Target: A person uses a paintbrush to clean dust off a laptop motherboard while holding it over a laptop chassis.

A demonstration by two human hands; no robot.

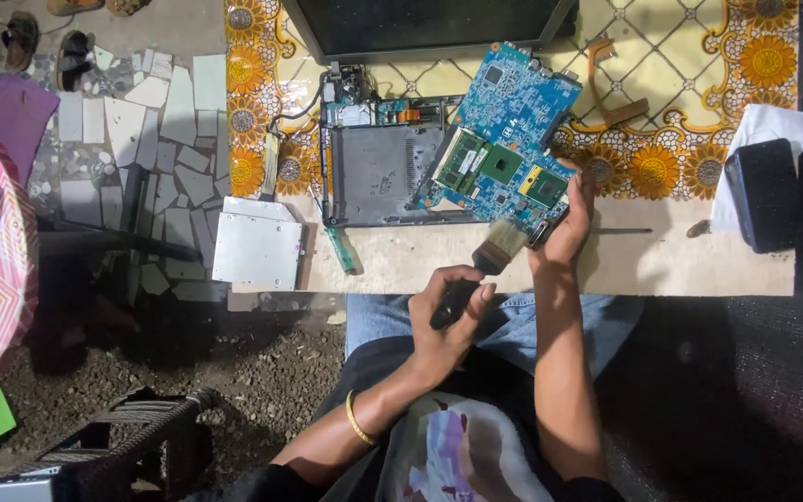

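Brush on the board, centre of frame.
Left hand is wrapped tight round the black handle of the brush, bristles touching the lower edge of the blue board. Right hand pinches that board at its lower right corner, holding it tilted over the open laptop base. Just left, a silver drive sits at the table edge; a dark phone lies on white cloth at far right.
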